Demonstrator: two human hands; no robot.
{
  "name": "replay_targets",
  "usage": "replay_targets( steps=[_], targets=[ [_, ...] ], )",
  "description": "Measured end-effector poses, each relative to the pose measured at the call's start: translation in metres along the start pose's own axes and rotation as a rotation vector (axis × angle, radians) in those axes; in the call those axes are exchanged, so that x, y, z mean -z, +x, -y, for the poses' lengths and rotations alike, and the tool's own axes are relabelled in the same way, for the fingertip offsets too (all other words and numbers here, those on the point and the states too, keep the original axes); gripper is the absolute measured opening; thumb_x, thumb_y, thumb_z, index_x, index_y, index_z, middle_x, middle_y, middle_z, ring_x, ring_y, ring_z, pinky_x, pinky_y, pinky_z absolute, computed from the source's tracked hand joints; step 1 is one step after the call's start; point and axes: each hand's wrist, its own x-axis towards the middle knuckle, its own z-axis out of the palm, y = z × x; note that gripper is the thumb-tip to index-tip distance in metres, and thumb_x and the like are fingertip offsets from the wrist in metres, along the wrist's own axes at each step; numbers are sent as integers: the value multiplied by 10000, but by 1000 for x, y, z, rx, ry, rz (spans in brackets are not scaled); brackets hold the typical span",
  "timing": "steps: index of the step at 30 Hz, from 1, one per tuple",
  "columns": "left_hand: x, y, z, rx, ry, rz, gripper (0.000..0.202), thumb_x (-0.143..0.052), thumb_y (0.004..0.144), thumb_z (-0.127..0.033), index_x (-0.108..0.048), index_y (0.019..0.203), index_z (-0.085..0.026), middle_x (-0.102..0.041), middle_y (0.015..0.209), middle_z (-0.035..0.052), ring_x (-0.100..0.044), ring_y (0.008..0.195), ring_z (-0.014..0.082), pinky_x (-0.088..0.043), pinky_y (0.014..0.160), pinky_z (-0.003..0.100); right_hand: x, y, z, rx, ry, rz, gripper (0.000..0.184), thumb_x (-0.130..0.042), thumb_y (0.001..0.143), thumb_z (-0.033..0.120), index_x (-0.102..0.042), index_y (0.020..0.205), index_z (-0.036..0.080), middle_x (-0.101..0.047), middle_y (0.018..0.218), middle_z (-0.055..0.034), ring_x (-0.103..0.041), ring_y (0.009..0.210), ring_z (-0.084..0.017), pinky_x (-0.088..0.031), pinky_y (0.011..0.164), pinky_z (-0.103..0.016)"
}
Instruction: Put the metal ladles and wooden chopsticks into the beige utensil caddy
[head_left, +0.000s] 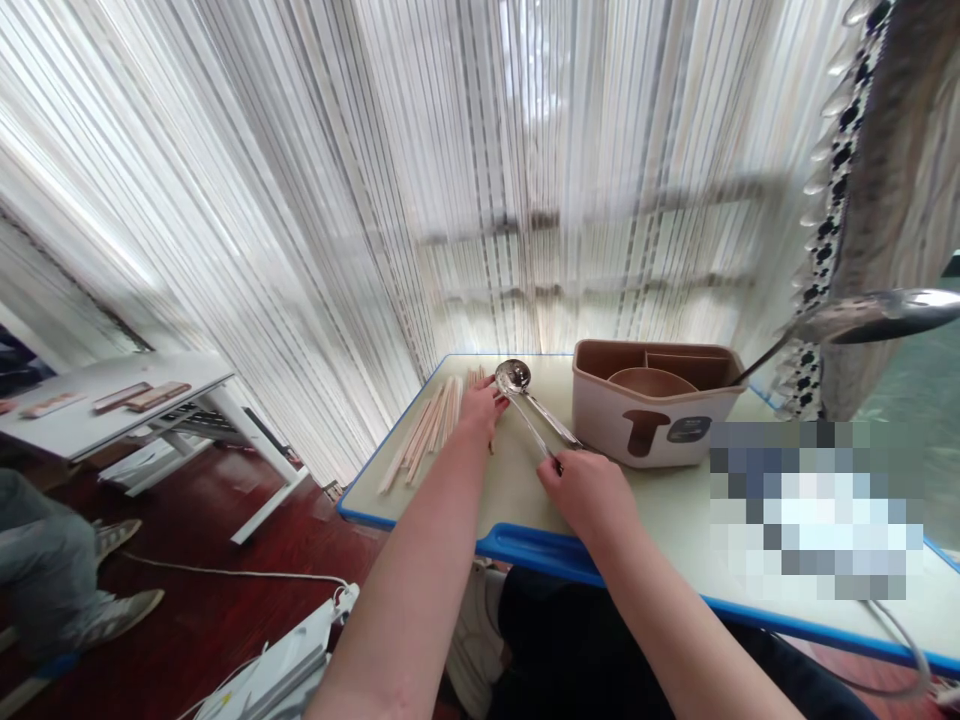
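Note:
My left hand is at the left side of the table, its fingers apart and touching the edge of a metal ladle's round bowl. Two thin metal handles run from there toward me, so a second utensil seems to lie against the ladle. My right hand is closed around the handle ends. Just left of my left hand lies a loose bunch of wooden chopsticks, partly hidden by my forearm. A brown and white utensil holder with inner compartments stands beyond my right hand.
A large metal spoon leans out of the holder to the right. The table has a blue edge, with a blurred-out object at its right. A striped curtain hangs behind. At left, a person's legs show near a white table.

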Motion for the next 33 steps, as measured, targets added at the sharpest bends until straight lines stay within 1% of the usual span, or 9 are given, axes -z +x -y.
replay_targets(
  steps=[3, 5, 11, 13, 17, 20, 23, 27, 33],
  targets=[
    [-2, -4, -2, 37, -130, 140, 413, -599, 741, -73, -505, 1139, -123, -654, 809, 105, -646, 681, 164, -538, 693, 310, 1, -1, -1, -2, 10, -38, 318, -418, 813, 317, -644, 631, 187, -661, 664, -56, -587, 610, -167, -300, 551, -266],
    [-2, -5, -3, 39, -181, 190, 427, -591, 748, -64, -501, 1158, -144, -659, 805, 90, -647, 681, 157, -539, 681, 302, 2, -1, -1, -3, 18, -56, 316, -417, 816, 318, -643, 640, 185, -661, 674, -54, -586, 613, -163, -299, 556, -267],
    [-2, -6, -7, 8, -268, 169, 399, -609, 726, -26, -549, 1096, -165, -662, 732, 50, -639, 655, 132, -532, 696, 281, 5, -1, -1, 9, 47, -81, 311, -404, 822, 317, -640, 666, 190, -652, 695, -46, -576, 624, -155, -307, 576, -269],
    [-2, -6, -7, 14, -283, 194, 359, -593, 729, -13, -564, 1062, -143, -667, 736, 59, -643, 668, 137, -533, 713, 288, 5, -2, -1, 14, 58, -96, 310, -396, 824, 317, -634, 667, 196, -643, 692, -39, -565, 613, -151, -307, 579, -268],
    [-5, -9, -3, 53, -269, 271, 160, -571, 739, -27, -617, 890, -54, -667, 714, 99, -644, 679, 150, -542, 735, 288, 5, -1, -4, 20, 74, -128, 293, -392, 825, 310, -625, 687, 198, -629, 706, -31, -545, 596, -141, -302, 576, -260],
    [-8, -12, 0, 50, -258, 315, 88, -585, 737, -43, -631, 812, -47, -670, 724, 107, -644, 681, 145, -545, 746, 284, 5, 1, -7, 21, 65, -140, 275, -400, 824, 301, -623, 705, 193, -625, 709, -31, -536, 583, -138, -296, 568, -257],
    [-7, -14, -2, 47, -273, 371, 76, -599, 736, -49, -640, 800, -54, -676, 773, 110, -649, 711, 143, -547, 741, 264, 6, 2, -8, 34, 74, -127, 278, -397, 837, 295, -627, 719, 195, -626, 714, -28, -540, 582, -137, -302, 567, -254],
    [-3, -16, -10, 79, -278, 408, 129, -636, 730, -95, -656, 858, -101, -682, 824, 81, -651, 716, 131, -551, 695, 242, 8, 3, -7, 57, 135, -89, 292, -379, 859, 290, -650, 792, 206, -642, 774, -31, -567, 627, -142, -338, 591, -246],
    [0, -21, -18, 83, -265, 444, 126, -632, 737, -109, -664, 859, -111, -686, 818, 70, -652, 734, 132, -549, 692, 246, 7, 6, -5, 64, 302, 10, 308, -371, 867, 272, -670, 908, 212, -669, 890, -42, -612, 781, -162, -406, 706, -231]
  ],
)
